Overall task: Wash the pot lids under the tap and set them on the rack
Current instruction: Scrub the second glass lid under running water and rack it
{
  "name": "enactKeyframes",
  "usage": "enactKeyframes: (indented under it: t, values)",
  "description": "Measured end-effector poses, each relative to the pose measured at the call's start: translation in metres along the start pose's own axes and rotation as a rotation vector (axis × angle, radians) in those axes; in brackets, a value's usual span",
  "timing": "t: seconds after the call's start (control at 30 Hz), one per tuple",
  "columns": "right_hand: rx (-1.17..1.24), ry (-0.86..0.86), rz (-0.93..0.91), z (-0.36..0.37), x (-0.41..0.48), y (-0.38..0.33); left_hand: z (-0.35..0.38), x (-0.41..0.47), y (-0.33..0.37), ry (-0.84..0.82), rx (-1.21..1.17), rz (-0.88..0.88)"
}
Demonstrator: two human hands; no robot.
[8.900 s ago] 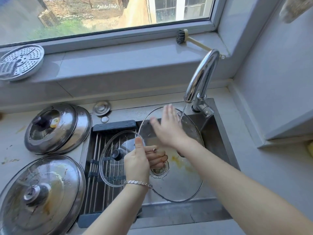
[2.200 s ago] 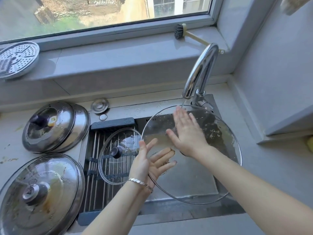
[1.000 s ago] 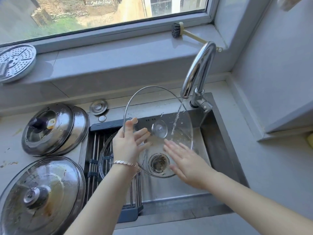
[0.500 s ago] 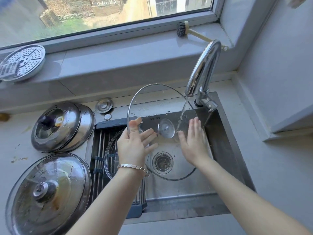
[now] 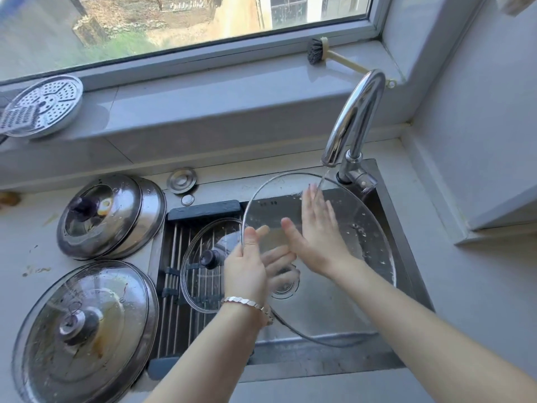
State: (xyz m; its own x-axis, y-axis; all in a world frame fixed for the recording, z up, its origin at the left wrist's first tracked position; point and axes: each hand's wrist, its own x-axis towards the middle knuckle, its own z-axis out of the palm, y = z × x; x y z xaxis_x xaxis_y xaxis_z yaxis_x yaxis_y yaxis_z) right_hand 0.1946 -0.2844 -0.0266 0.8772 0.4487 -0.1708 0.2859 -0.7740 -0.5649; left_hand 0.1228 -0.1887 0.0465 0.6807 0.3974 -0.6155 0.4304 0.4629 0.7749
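Note:
A large glass lid [image 5: 363,242] hangs tilted over the sink [image 5: 408,251], wet with droplets. My left hand [image 5: 247,266] holds its left rim, thumb on top and fingers spread beneath the glass. My right hand [image 5: 316,237] lies flat on the lid's upper face, fingertips in the thin stream from the chrome tap [image 5: 354,117]. A smaller glass lid [image 5: 203,266] with a dark knob lies on the roll-up rack [image 5: 171,257] across the sink's left part.
On the counter to the left sit stacked steel lids [image 5: 107,216] and a big soiled glass lid [image 5: 87,327]. A steamer plate [image 5: 46,106] and a brush [image 5: 316,50] rest on the window ledge. A metal plug [image 5: 182,180] lies behind the rack.
The large lid has tipped from nearly upright to a flatter tilt reaching right. My right hand has moved onto its face, and my left hand has slid lower on the rim.

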Motion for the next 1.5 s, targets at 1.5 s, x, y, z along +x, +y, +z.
enactKeyframes:
  t: [1.5]
  values:
    - [0.729, 0.525, 0.204, -0.066, -0.015, 0.071, -0.033, 0.048, -0.018, 0.029, -0.015, 0.038]
